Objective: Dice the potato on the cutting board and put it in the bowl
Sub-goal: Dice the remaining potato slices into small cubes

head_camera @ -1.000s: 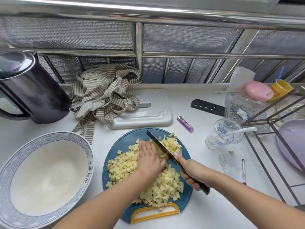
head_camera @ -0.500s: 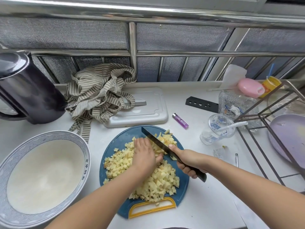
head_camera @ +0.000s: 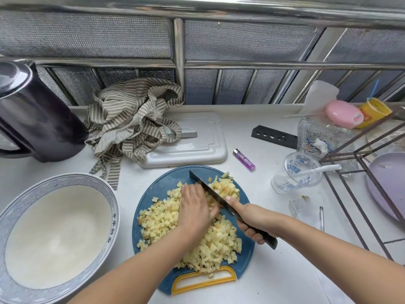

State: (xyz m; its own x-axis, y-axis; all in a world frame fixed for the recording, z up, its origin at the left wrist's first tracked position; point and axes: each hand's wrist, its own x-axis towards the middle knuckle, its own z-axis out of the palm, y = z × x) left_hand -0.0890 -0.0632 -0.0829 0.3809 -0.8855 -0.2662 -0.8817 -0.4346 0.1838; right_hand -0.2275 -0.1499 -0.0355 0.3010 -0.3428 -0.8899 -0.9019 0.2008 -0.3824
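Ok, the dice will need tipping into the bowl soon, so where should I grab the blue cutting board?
By the yellow handle on the cutting board's near edge, coming from your side: its slot is open for fingers, while potato dice cover most of the rest.

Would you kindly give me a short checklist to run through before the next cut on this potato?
1. Right grip wrapped round the knife handle: ok.
2. Left grip clear of the blade: not ok, its fingertips sit right beside it.
3. Cutting board flat on the counter: ok.
4. Potato dice all evenly small: cannot tell, some lie under the left grip.
5. Bowl empty and beside the board: ok.
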